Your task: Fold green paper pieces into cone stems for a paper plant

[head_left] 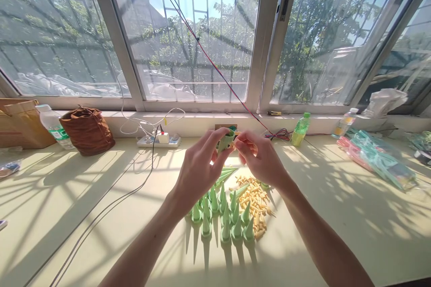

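My left hand (205,157) is closed round a green cone (225,141), its wide open end turned up. Close to the cone's rim, my right hand (257,154) pinches with thumb and forefinger; what sits between those fingertips is too small to make out. Below the hands, several green cones (226,231) stand point up on the table in loose rows. A few more green cones (226,174) lie on their sides behind them. To the right of the standing cones spreads a heap of small tan peg-like pieces (252,199).
A white power strip (160,142) with cables lies behind on the left, near a brown drawstring bag (88,132) and a clear bottle (55,128). At the back right stand a green bottle (301,130) and plastic-wrapped bundles (380,157). Windows (195,36) rise behind the table (117,242).
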`<state>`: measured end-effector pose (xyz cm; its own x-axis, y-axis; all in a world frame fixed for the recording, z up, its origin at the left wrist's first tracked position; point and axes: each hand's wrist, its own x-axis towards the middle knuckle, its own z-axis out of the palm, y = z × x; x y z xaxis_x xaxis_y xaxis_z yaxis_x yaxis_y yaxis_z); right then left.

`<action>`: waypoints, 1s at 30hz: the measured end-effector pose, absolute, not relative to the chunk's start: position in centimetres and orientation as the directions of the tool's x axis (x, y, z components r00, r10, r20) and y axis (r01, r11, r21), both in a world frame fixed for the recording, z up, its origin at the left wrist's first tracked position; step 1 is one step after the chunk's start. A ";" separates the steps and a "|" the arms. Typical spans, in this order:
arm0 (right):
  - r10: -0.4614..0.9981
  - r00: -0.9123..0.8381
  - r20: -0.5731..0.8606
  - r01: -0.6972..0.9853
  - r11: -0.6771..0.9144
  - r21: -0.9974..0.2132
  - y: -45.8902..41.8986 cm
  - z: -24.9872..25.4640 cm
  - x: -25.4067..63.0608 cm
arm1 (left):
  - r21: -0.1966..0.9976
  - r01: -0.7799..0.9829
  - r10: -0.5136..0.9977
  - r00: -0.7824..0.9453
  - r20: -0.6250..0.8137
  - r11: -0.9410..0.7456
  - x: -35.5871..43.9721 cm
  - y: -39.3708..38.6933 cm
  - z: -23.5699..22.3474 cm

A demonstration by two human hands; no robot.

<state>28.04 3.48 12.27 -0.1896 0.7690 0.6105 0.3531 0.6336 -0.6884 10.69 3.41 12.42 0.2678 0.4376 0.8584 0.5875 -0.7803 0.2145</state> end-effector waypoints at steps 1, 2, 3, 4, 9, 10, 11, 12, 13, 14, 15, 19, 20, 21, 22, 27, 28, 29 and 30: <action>0.769 -0.191 0.610 0.356 0.634 -0.687 3.5 12.3 28.0 | 0.219 0.584 0.442 0.271 0.855 -0.782 10.7 3.4 12.4; 0.769 -0.193 0.610 0.360 0.634 -0.685 3.4 12.3 28.1 | 0.223 0.579 0.446 0.277 0.851 -0.784 10.6 3.5 12.5; 0.767 -0.195 0.611 0.365 0.635 -0.681 3.4 12.3 28.0 | 0.225 0.572 0.447 0.283 0.849 -0.789 10.6 3.5 12.5; 0.765 -0.199 0.612 0.370 0.637 -0.676 3.4 12.3 28.0 | 0.224 0.567 0.447 0.289 0.847 -0.792 10.5 3.5 12.5; 0.760 -0.213 0.614 0.384 0.643 -0.662 3.4 12.3 28.0 | 0.212 0.561 0.439 0.307 0.844 -0.800 10.4 3.6 12.6; 0.762 -0.214 0.612 0.386 0.641 -0.663 3.4 12.4 28.0 | 0.213 0.559 0.439 0.308 0.844 -0.801 10.4 3.6 12.6; 0.764 -0.213 0.609 0.385 0.638 -0.666 3.3 12.4 28.0 | 0.214 0.556 0.437 0.307 0.845 -0.803 10.4 3.6 12.6; 0.768 -0.213 0.604 0.382 0.635 -0.672 3.3 12.4 28.0 | 0.216 0.553 0.438 0.306 0.846 -0.804 10.4 3.6 12.6; 0.772 -0.211 0.600 0.378 0.630 -0.678 3.3 12.4 27.9 | 0.219 0.553 0.439 0.304 0.846 -0.804 10.4 3.6 12.6; 0.775 -0.210 0.596 0.374 0.627 -0.684 3.3 12.4 27.9 | 0.223 0.553 0.442 0.300 0.845 -0.803 10.4 3.6 12.6; 0.779 -0.209 0.591 0.372 0.623 -0.688 3.3 12.4 27.9 | 0.229 0.553 0.446 0.297 0.844 -0.801 10.4 3.6 12.6; 0.784 -0.214 0.583 0.367 0.617 -0.696 3.2 12.5 28.0 | 0.294 0.538 0.496 0.279 0.822 -0.790 10.6 3.3 12.8; 0.784 -0.215 0.582 0.363 0.618 -0.697 3.2 12.5 28.0 | 0.332 0.524 0.523 0.273 0.807 -0.785 10.6 3.3 12.9; 0.784 -0.216 0.583 0.359 0.619 -0.699 3.2 12.5 27.9 | 0.383 0.501 0.558 0.264 0.786 -0.776 10.6 3.3 13.0; 0.783 -0.214 0.584 0.353 0.619 -0.701 3.2 12.5 27.9 | 0.446 0.468 0.600 0.255 0.758 -0.763 10.6 3.3 13.1; 0.785 -0.195 0.588 0.332 0.617 -0.714 3.3 12.3 27.7 | 0.750 0.223 0.777 0.283 0.562 -0.623 10.1 3.6 13.4; 0.786 -0.190 0.588 0.332 0.615 -0.715 3.3 12.3 27.7 | 0.792 0.180 0.799 0.302 0.520 -0.583 10.0 3.7 13.4; 0.787 -0.185 0.588 0.335 0.613 -0.715 3.4 12.2 27.6 | 0.828 0.142 0.816 0.323 0.480 -0.543 9.9 3.8 13.5; 0.788 -0.177 0.590 0.339 0.611 -0.715 3.4 12.1 27.6 | 0.856 0.110 0.828 0.342 0.445 -0.506 9.8 3.9 13.6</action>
